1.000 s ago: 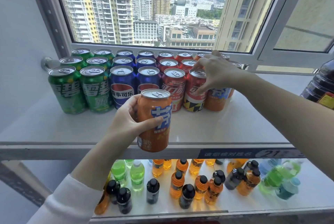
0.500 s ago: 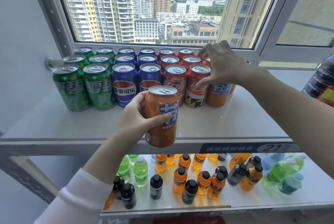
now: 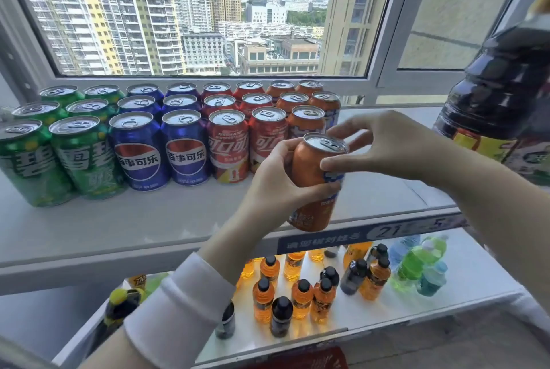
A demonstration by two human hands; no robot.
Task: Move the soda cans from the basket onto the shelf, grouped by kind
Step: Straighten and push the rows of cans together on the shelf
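L hand (image 3: pixel 276 178) is wrapping round the middle of the orange can (image 3: pixel 308 157), holding it a bit tilted over the front edge of the shelf (image 3: pixel 148 219). R hand (image 3: pixel 387 145) is pinching the same can near the top, thumb on the side, fingers by the rim. It's prob. full, so a bit heavy, and hard but thin: squeezing too much may be denting it. Smooth metal may be slipping, so holding round the middle w/ the whole hand is looking best. The other orange cans (image 3: pixel 306 121) are standing at the right end, after the red cans (image 3: pixel 229 148).
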